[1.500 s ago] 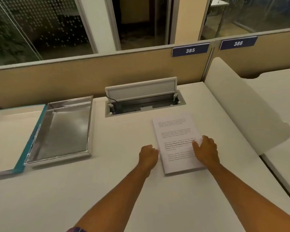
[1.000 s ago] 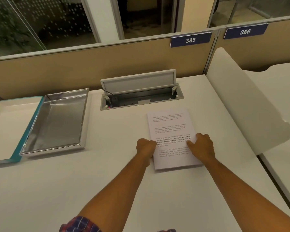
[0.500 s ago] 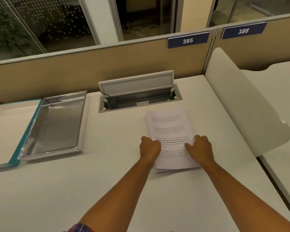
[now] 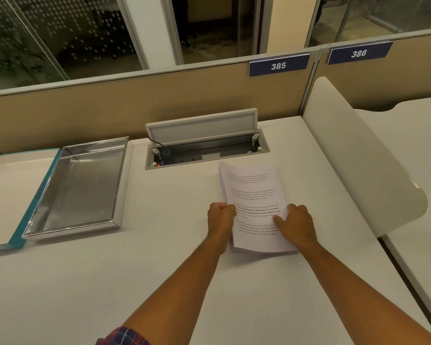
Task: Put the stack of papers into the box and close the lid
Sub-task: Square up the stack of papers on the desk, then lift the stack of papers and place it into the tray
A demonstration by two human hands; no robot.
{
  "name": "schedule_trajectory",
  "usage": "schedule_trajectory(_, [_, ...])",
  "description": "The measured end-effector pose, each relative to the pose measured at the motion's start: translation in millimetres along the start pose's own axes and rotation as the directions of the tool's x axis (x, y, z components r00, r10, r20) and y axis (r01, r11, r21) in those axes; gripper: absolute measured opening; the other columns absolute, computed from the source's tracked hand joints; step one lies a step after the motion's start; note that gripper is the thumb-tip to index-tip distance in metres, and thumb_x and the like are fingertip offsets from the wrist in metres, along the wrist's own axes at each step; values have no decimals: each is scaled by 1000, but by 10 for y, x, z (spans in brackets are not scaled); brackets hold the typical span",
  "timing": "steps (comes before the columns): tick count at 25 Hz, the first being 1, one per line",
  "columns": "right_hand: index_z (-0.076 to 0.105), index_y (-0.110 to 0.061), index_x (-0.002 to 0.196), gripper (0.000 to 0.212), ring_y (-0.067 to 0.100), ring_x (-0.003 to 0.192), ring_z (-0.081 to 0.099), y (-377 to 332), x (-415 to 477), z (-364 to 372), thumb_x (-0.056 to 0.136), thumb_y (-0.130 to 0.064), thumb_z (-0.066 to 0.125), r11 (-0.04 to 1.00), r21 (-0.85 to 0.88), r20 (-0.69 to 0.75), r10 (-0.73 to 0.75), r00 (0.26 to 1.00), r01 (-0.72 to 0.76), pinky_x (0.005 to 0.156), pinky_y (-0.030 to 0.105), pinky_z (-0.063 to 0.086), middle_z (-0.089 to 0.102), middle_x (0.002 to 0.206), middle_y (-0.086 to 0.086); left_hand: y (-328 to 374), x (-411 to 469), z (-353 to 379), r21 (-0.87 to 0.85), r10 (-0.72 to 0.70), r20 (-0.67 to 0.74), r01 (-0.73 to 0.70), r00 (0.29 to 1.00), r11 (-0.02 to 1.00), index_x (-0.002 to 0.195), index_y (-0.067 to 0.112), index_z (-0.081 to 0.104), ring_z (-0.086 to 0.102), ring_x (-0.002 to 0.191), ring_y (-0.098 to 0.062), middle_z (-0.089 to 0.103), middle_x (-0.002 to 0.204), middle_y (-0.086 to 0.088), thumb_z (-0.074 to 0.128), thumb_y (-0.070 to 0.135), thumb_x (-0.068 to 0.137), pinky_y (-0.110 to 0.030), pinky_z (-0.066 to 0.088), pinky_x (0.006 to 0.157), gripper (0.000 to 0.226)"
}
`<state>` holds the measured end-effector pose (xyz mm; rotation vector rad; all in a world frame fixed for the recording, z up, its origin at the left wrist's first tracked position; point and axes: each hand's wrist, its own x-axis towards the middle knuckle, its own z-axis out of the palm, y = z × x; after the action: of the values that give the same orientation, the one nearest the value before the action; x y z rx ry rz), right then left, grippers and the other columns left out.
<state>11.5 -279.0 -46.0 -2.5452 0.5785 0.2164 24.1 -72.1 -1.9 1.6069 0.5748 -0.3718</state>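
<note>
A stack of printed white papers point(image 4: 253, 192) is held just above the white desk, its near end raised and its left edge fanned. My left hand point(image 4: 220, 217) grips the stack's left edge with curled fingers. My right hand point(image 4: 295, 224) clasps the right edge, thumb on top of the page. An open box with a shiny silver inside point(image 4: 80, 185) lies at the left of the desk. Its lid point(image 4: 10, 195), white inside with a teal rim, lies open flat to the left of the box.
An open cable hatch point(image 4: 204, 148) with a raised grey flap sits in the desk behind the papers. A tan partition point(image 4: 110, 108) bounds the back. A white curved divider point(image 4: 358, 165) stands on the right, with another desk beyond it.
Both hands went from resting on the stack's sides to gripping its edges. The stack's near end has lifted off the desk and it has shifted slightly left.
</note>
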Motion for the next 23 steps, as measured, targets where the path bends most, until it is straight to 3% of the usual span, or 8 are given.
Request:
schedule_trajectory(2, [60, -5, 117, 52, 36, 106, 61, -7, -7, -5, 89, -48, 68, 1000, -2, 4, 4, 1000, -4, 91, 50, 57, 58, 117, 17, -52, 112, -66, -23, 13, 46, -12, 999, 1000, 89, 7, 57, 74, 87, -28, 75, 102, -14, 56, 17, 88, -35, 58, 67, 10])
schedule_trajectory(5, [61, -4, 114, 50, 37, 105, 62, 7, -9, 11, 90, -48, 68, 1000, -10, -12, -9, 1000, 8, 90, 49, 57, 58, 116, 18, -51, 307, -160, -12, -63, 91, 65, 994, 998, 122, 3, 61, 79, 100, -32, 79, 116, -13, 63, 35, 87, -50, 66, 86, 48])
schedule_trajectory(9, [61, -4, 113, 49, 37, 104, 62, 8, -13, 9, 90, -47, 68, 1000, -3, -9, -12, 1000, 12, 89, 49, 57, 57, 115, 18, 34, 402, -196, 91, -91, 124, 80, 988, 993, 122, 2, 66, 78, 102, -32, 78, 119, -15, 54, 22, 105, -54, 64, 93, 29])
schedule_trajectory(13, [61, -3, 118, 47, 36, 106, 62, 10, 41, -50, 93, -42, 67, 999, 38, 28, 8, 1000, -9, 92, 46, 55, 60, 119, 18, 119, 307, -199, 190, -20, 212, -21, 977, 982, 131, 11, 50, 73, 105, -27, 69, 126, -10, 46, 20, 110, -44, 65, 76, 24])
schedule_trajectory(15, [60, -1, 121, 48, 36, 109, 63, 5, 93, -124, 96, -42, 62, 989, 141, 44, 46, 998, -52, 94, 45, 54, 64, 123, 19, 166, 197, -232, 239, 90, 240, -149, 967, 960, 136, 16, 45, 72, 107, -24, 66, 131, -6, 43, 23, 111, -38, 66, 69, 26])
schedule_trajectory(19, [45, -8, 149, 73, 31, 133, 57, -134, 119, -357, 96, -58, 54, 854, 480, 230, 99, 968, -201, 112, 49, 46, 55, 149, 10, 232, -38, -456, 187, 248, 294, -310, 923, 932, 140, 23, 46, 76, 108, -22, 68, 133, 1, 49, 25, 110, -46, 67, 88, 31])
schedule_trajectory(21, [54, -16, 142, 60, 24, 122, 67, -239, 39, -430, 97, -56, 53, 734, 647, 327, -26, 945, -204, 110, 52, 50, 65, 141, 1, 260, -112, -680, 168, 282, 330, -351, 901, 921, 139, 25, 48, 79, 103, -21, 71, 130, 4, 53, 28, 109, -44, 68, 86, 31])
schedule_trajectory(23, [61, -20, 131, 41, 23, 111, 74, -400, -126, -479, 102, -46, 51, 654, 742, 314, -139, 939, -151, 103, 55, 56, 75, 125, -2, 270, -155, -931, 182, 303, 340, -379, 890, 907, 138, 27, 49, 79, 103, -20, 71, 129, 5, 55, 32, 108, -44, 68, 85, 32])
